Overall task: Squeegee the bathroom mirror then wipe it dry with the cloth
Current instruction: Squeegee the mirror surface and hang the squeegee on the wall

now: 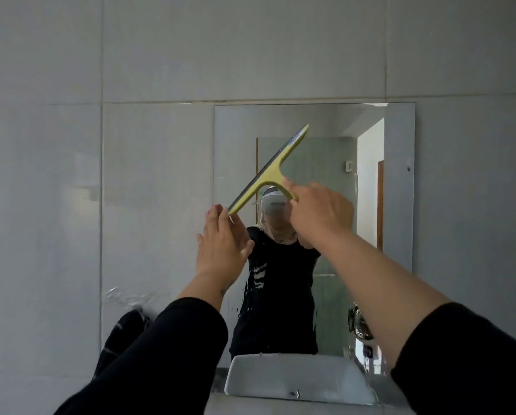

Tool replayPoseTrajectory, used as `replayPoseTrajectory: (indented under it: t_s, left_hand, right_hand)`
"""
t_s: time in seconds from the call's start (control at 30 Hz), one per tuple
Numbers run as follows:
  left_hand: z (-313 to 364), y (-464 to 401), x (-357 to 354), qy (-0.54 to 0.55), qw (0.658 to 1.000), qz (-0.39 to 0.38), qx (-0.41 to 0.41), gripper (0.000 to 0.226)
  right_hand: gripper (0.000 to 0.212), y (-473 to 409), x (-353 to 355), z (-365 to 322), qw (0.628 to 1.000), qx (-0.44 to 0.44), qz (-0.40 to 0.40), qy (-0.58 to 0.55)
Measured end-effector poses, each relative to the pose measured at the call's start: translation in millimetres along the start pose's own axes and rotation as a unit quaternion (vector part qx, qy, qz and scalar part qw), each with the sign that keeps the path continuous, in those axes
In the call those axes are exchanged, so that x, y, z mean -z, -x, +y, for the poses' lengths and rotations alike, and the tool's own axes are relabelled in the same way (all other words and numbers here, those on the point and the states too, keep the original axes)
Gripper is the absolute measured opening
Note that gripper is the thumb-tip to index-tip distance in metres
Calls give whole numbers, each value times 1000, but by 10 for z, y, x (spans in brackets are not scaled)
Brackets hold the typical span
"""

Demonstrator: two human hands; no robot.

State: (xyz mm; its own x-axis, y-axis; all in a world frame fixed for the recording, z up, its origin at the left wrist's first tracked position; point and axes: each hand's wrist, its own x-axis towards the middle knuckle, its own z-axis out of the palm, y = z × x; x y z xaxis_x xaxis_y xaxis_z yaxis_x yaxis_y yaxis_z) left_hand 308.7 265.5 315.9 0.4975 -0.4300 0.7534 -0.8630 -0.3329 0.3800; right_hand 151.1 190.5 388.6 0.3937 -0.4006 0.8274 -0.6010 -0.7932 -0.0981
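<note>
A rectangular mirror (400, 187) hangs on the grey tiled wall above a white sink. A yellow-green squeegee (270, 169) is held tilted in front of the mirror's left half, blade running from lower left to upper right. My right hand (319, 214) grips its handle. My left hand (220, 241) is raised at the mirror's left edge, fingers extended, fingertips touching the blade's lower end. Water drops and streaks show on the lower glass. No cloth is clearly identifiable.
A white sink (295, 375) stands below the mirror with a chrome tap (354, 356) at its right. A dark item (122, 336) hangs on the wall at lower left under a clear hook. The mirror reflects a person and a doorway.
</note>
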Motion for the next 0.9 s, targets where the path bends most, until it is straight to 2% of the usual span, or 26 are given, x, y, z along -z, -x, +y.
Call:
replayPoseTrajectory:
  t_s: [0.43,0.7,0.9]
  left_hand:
    - [162,13,-257,-21,998,-46,-20,88]
    - [110,0,-342,-33,998,-44,-31,95]
    - [139,-1,-369,-50,997,-52,-24,107]
  right_hand:
    - [48,155,253,877,997,-43,-17,69]
    - [46,404,267,1329,987,-160,-6,-5]
    - [47,677,92,1284,966,-238,8,-101]
